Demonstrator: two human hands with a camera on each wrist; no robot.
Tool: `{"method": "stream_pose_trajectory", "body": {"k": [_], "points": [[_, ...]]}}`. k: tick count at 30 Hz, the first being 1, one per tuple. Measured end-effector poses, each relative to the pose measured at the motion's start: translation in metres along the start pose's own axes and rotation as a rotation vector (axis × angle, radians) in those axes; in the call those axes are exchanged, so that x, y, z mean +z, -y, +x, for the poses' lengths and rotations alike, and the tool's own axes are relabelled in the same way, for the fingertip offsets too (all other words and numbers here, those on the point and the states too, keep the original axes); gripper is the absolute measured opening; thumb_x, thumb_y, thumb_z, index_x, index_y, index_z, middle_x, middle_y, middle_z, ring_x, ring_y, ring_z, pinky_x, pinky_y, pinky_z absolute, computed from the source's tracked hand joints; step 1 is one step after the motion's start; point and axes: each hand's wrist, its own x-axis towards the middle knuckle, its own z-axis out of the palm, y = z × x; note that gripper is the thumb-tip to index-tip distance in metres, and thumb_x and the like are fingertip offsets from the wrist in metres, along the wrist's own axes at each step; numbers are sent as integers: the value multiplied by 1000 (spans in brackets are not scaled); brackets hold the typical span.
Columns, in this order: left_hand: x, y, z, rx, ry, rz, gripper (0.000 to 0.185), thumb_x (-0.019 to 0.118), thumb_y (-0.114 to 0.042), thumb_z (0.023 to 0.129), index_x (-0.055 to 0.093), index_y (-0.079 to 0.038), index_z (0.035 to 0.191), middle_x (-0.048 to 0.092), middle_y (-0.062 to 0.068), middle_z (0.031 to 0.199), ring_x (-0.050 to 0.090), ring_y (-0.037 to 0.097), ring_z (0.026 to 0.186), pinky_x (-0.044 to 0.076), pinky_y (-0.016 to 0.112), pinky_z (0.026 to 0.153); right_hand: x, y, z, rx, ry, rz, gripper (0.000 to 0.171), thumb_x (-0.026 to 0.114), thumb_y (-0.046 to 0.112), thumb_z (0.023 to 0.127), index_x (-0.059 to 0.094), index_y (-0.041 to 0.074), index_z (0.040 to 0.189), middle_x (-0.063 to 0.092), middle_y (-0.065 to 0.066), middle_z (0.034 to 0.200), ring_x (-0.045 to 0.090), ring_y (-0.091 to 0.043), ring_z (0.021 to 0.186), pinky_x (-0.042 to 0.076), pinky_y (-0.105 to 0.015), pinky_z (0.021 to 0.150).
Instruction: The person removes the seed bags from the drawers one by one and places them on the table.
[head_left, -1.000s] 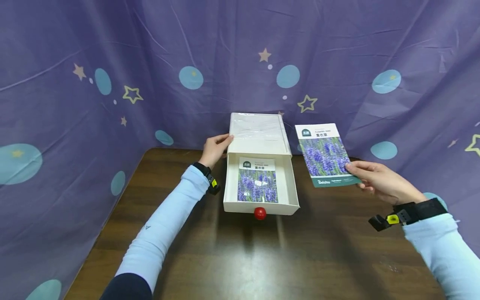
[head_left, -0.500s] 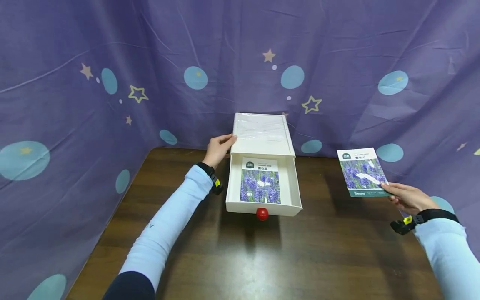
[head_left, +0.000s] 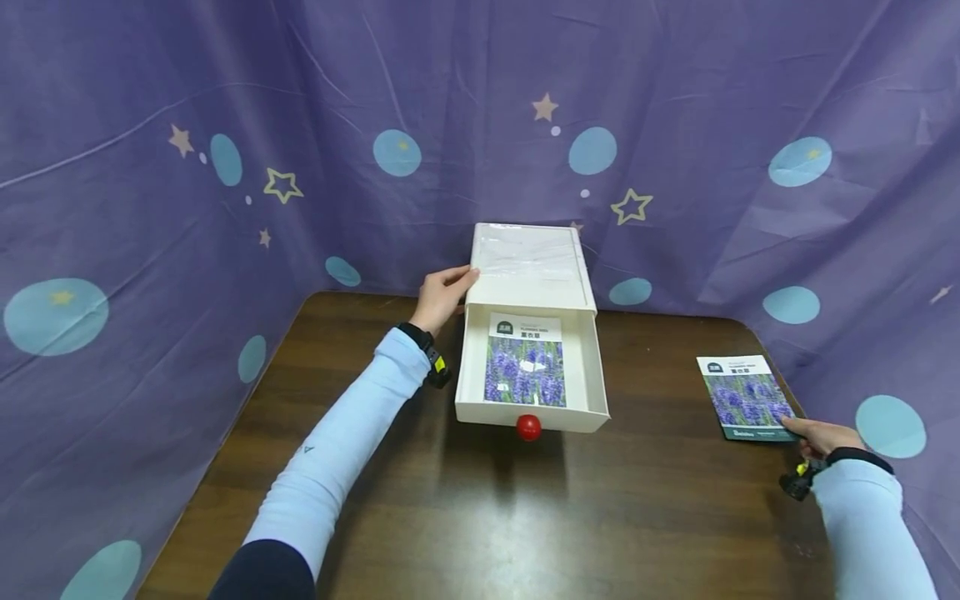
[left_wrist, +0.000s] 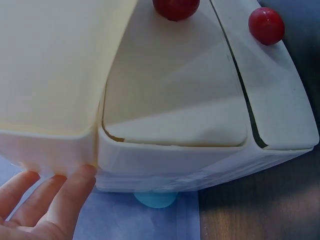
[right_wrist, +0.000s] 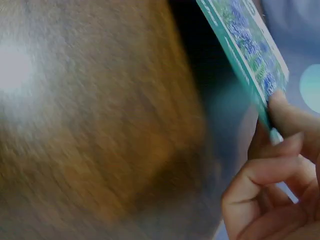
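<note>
A white drawer unit (head_left: 532, 287) stands near the back of the table, its top drawer (head_left: 480, 413) pulled out. Inside lies a lavender seed packet (head_left: 525, 360), face up. My left hand (head_left: 441, 300) touches the unit's left side; in the left wrist view, extended fingers (left_wrist: 70, 200) press against the white casing. At the table's right edge, my right hand (head_left: 823, 437) pinches a second seed packet (head_left: 747, 402) by its lower right corner, between thumb and fingers. The right wrist view shows that packet tilted, with the other fingers curled below it.
A red knob (head_left: 528, 427) juts from the drawer front. Lower drawers (left_wrist: 175, 95) with red knobs show in the left wrist view. A purple curtain (head_left: 450, 75) hangs behind the wooden table (head_left: 637, 500), whose right edge runs just past the held packet.
My right hand has carried its seed packet away from the drawer, rightward and down toward the table's right edge. The left hand stays at the unit's side.
</note>
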Motion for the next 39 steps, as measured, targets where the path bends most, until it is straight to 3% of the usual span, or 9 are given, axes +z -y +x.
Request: {"method": "stream_pose_trajectory", "body": {"k": [7,11,15,19,23,25,27,31,39], "points": [[-1,-2,-1,1,-22,0,49,64,-44,85,60,-17,126,60,5,120,61,19,99,55,33,73,28,21,-15,81,-176,-82,51,61,52,82,55,15,47,50,2,51,51,-21,60,38,-33,58],[-2,-4,-1,5,-28,-8,48,65,-42,85,60,-17,126,60,5,120,62,19,98,55,32,73,38,37,-30,52,-243,-135,51,60,48,84,59,12,47,53,2,49,54,-27,69,40,-38,67],[-1,-4,0,12,-30,-18,46,65,-40,85,61,-17,125,61,6,118,62,18,98,55,32,72,42,44,-24,59,-300,-69,46,63,41,84,68,-2,68,56,2,47,57,-21,56,42,-39,67],[1,-4,1,8,-25,-13,46,65,-41,85,61,-17,125,61,6,118,62,19,97,55,32,72,44,41,-10,98,-344,15,53,66,37,83,63,-15,93,55,2,46,55,-14,46,46,-34,56],[3,-3,1,6,-15,-15,47,64,-42,85,60,-17,125,61,5,119,62,19,97,55,34,75,48,45,-14,101,-394,57,57,67,32,84,56,-20,107,55,-2,47,56,-16,43,46,-30,46],[4,-2,0,7,-14,-24,47,64,-41,86,60,-17,126,61,6,119,62,19,97,54,36,76,49,45,-14,96,-413,32,62,68,31,83,52,-22,111,59,-13,55,56,-18,44,47,-32,47],[5,-1,0,7,-15,-26,47,64,-41,86,60,-17,125,61,5,118,62,19,97,54,36,76,51,45,-14,96,-433,-15,67,66,33,84,49,-23,116,63,-28,77,61,-25,54,52,-38,58],[4,1,0,3,-14,-16,48,64,-43,85,60,-18,125,61,5,118,62,19,97,55,32,74,54,44,-18,104,-424,-59,81,62,39,84,36,-26,125,44,-41,122,60,-42,75,50,-46,78],[3,1,1,3,-16,-32,48,65,-43,84,60,-18,125,61,6,118,62,19,96,55,33,74,60,50,-25,116,-408,-14,87,56,42,85,24,-23,133,33,-39,132,49,-44,111,39,-47,98]]}}
